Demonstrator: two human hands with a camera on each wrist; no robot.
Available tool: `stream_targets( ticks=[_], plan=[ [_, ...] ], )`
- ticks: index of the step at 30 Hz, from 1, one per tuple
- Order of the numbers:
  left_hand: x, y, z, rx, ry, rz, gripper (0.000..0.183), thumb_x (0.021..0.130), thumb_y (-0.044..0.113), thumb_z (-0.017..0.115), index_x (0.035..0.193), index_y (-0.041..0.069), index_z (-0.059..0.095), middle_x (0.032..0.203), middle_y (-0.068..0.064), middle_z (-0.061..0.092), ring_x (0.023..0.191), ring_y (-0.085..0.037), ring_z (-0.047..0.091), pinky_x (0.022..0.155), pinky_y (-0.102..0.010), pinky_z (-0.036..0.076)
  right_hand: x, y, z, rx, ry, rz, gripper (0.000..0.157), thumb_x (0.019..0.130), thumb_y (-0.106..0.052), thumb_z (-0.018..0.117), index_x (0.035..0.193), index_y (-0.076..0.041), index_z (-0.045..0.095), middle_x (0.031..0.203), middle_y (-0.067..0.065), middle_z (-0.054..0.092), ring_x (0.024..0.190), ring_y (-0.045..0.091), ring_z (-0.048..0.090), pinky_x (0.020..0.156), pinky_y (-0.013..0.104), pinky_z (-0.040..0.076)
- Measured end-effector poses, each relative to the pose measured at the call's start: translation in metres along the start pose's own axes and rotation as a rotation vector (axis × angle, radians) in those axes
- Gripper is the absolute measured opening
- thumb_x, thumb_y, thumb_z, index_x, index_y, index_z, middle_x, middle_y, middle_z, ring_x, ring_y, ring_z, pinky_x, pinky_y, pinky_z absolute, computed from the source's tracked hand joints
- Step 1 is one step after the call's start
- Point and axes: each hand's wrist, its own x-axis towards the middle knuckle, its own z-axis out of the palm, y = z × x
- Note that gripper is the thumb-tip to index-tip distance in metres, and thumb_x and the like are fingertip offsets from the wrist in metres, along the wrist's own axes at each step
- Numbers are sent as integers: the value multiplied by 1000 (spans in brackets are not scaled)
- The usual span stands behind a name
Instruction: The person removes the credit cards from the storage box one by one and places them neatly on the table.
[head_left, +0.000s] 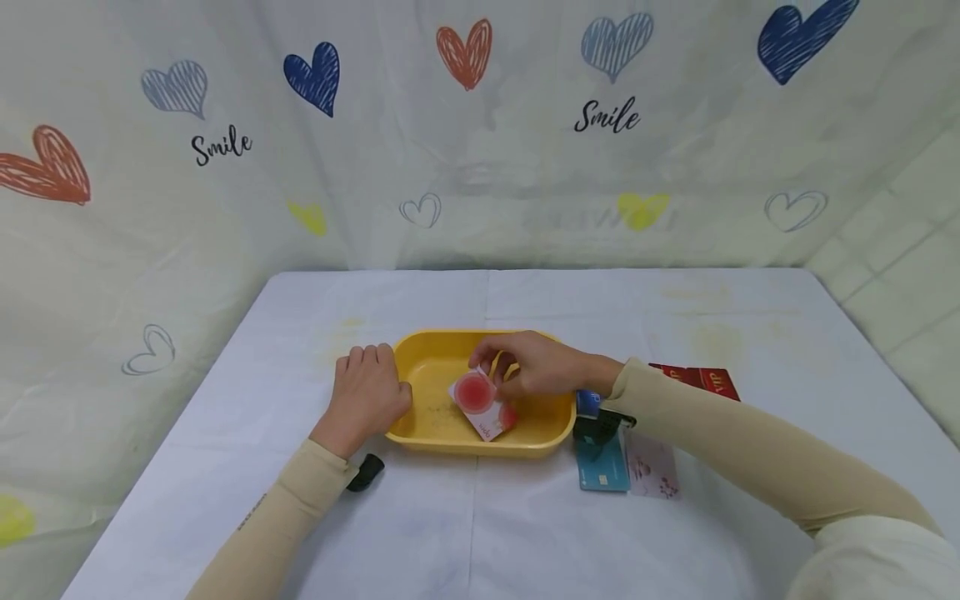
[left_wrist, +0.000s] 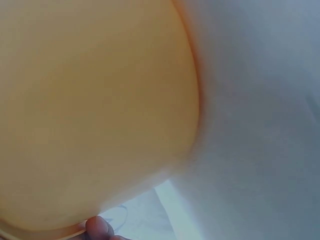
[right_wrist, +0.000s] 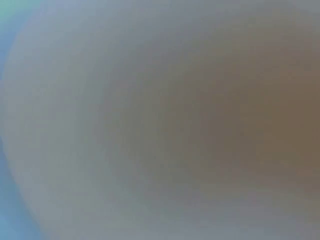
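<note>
A shallow yellow tray (head_left: pixel 480 448) stands on the white-covered table in the head view. At its left end my left hand (head_left: pixel 367 390) grips the rim. In the left wrist view the yellow tray wall (left_wrist: pixel 100 115) fills much of the picture, and a fingertip (left_wrist: pixel 97 227) meets its edge at the bottom. My right hand (head_left: pixel 543 364) reaches over the tray's right side and pinches a small white card (head_left: pixel 489 423) bearing a round pink print. The card is tilted over the tray's inside. The right wrist view is too blurred to read.
Right of the tray lie a light blue card (head_left: pixel 603 468), a pale pink card (head_left: pixel 654 467) and a dark blue card (head_left: pixel 588 403), partly under the right wrist's black camera (head_left: pixel 600 427). Red cards (head_left: pixel 708 380) lie behind the right forearm. A curtain with hearts (head_left: pixel 465 150) hangs behind the table.
</note>
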Motion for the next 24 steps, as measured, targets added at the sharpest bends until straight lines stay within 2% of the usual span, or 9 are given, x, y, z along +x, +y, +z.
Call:
stream_targets(
  ticks=[8, 16, 24],
  plan=[
    [1, 1, 1, 3, -12, -5, 17, 91, 19, 46, 90, 2, 43, 83, -13, 46, 85, -31, 38, 79, -40, 27, -4, 0, 0, 31, 20, -18, 41, 88, -2, 70, 127, -8, 62, 121, 7, 67, 99, 13, 67, 92, 24, 58],
    [-2, 3, 0, -3, 4, 5, 16, 90, 18, 45, 88, 3, 43, 81, -12, 45, 83, -31, 37, 77, -39, 25, -15, -9, -6, 47, 48, -26, 43, 88, -2, 71, 129, -7, 60, 123, 9, 66, 100, 16, 67, 95, 33, 60],
    [-3, 1, 1, -13, 4, 16, 16, 91, 19, 45, 87, 3, 43, 81, -12, 45, 82, -30, 37, 76, -39, 24, -27, -14, -8, 75, 54, -14, 43, 89, -1, 72, 130, -7, 60, 124, 10, 64, 101, 19, 68, 95, 35, 60]
  ],
)
